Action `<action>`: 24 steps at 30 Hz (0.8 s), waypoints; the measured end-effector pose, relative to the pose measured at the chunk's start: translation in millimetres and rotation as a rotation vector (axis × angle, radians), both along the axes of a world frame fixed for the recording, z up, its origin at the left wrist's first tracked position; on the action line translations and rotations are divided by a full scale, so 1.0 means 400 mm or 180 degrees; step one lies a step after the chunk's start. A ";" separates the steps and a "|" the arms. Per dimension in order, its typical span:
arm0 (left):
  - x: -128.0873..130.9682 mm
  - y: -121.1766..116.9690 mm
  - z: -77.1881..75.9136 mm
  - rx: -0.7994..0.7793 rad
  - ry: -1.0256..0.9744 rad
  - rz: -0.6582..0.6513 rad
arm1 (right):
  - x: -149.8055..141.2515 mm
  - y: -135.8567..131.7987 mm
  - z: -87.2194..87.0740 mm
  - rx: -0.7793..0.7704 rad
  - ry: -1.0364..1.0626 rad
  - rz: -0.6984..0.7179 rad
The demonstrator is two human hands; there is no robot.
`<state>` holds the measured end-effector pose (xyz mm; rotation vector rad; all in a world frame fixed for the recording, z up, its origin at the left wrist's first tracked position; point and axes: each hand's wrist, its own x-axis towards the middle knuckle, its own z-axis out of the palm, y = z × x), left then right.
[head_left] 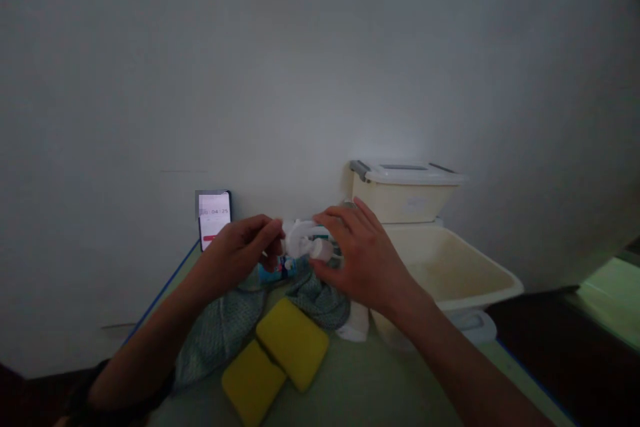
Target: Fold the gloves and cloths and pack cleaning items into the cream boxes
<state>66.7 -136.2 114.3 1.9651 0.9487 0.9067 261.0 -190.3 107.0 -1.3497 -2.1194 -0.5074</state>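
Left hand (253, 241): pinching white, curved plastic thing (296, 240) | right hand (361, 255): holding its other side | thing: hanging between both hands over flat, pale green table (363, 383) | soft, steady fingers: likely helping most

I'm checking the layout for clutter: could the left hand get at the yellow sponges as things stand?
Probably yes: nothing covers the yellow sponges and the space above looks free, though the left hand seems busy with the white object and may need to let go.
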 end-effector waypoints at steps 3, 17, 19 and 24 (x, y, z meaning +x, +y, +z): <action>0.040 -0.003 -0.040 0.0013 0.0003 0.0005 | 0.058 -0.015 0.013 0.0000 -0.0084 -0.0115; 0.371 -0.048 -0.133 -0.2591 -0.0793 -0.0205 | 0.296 -0.078 0.000 -0.0105 0.0161 -0.0633; 0.396 -0.044 -0.142 -0.2545 -0.0838 -0.0146 | 0.314 -0.081 -0.003 -0.0107 0.0186 -0.0730; 0.421 -0.041 -0.139 -0.2397 -0.1078 -0.0014 | 0.355 -0.105 0.005 -0.0100 0.0260 -0.0922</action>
